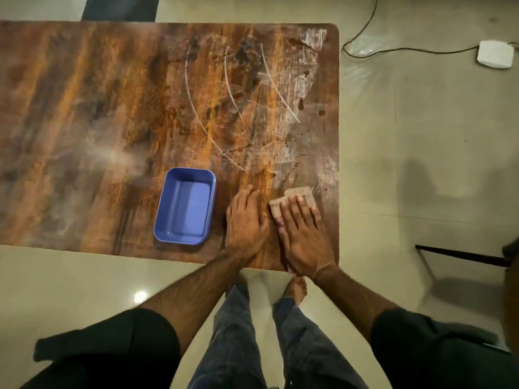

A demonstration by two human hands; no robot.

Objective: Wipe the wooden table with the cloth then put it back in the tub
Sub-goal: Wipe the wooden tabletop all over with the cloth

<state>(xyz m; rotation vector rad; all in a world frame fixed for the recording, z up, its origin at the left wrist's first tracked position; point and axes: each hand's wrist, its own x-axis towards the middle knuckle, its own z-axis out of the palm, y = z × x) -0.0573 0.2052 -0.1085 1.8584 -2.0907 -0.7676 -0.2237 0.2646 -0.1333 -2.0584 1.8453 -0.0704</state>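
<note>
A folded beige cloth (297, 195) lies near the front right corner of the wooden table (112, 94). My right hand (304, 237) presses flat on it with straight fingers; only the cloth's far part shows. My left hand (245, 221) rests flat on the bare wood just left of the cloth, fingers straight. A blue rectangular tub (185, 206) stands to the left of my left hand, with nothing in it. White streaks and dark drops mark the right half of the tabletop.
The table's right edge runs close to my right hand, its front edge under my wrists. On the tiled floor to the right lie a white box (495, 54) with a black cable, and a dark chair frame (463, 255).
</note>
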